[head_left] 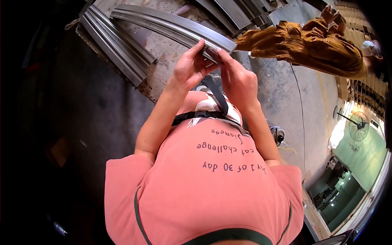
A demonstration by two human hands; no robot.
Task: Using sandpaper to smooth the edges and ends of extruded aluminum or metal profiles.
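Closest to my camera is the wearer's pink T-shirt [212, 192], with dark lettering across it and a black belt [204, 116] at the waist. Beyond it, both forearms reach away from me, and the hands meet at the near, right end of a long grey metal strip [169, 25].

The left hand [190, 67] grips the strip's near edge: I see one digit laid over the upper face, while the others fold in below that edge. The right hand [240, 79] sits just beside it, further toward the strip's end, its fingers closed on the same edge; I cannot make out the fingertips tucked underneath. The ridged strip lies beyond the fingers and runs from them toward the far left, curving in my lens.

To the left of it, a stack of similar metal profiles [118, 47] slants across the concrete floor [277, 92], and more metal pieces [234, 16] lie at the far side. On the right I have a person in orange-brown clothing [306, 45], apart from the wearer's hands, and a round fan [358, 126].
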